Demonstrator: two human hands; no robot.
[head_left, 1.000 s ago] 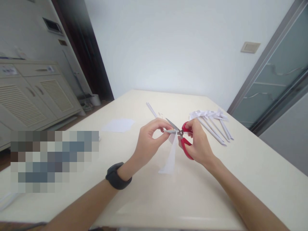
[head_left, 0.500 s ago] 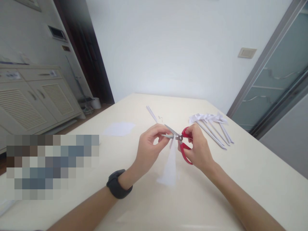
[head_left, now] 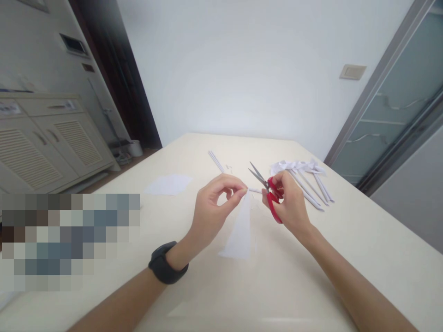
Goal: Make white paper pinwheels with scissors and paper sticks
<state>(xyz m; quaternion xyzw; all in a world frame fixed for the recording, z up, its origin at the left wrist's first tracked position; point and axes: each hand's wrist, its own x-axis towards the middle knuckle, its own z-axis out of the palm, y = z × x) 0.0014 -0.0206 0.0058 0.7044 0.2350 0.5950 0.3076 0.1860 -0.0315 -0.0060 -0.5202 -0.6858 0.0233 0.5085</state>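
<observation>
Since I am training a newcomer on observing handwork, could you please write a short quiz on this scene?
1. Which hand holds the red-handled scissors: A) left, B) right, or C) neither?
2. True or false: a black band is worn on the left wrist.
3. Fill in: the fingers of the left hand pinch a piece of white ____.

Key: 1. B, the right hand. 2. True. 3. Paper.

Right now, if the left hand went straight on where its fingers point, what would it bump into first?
Perhaps the thin white strip just past the left hand, then the red-handled scissors in the right hand. Depth is unclear, so the strip might lie farther back.
</observation>
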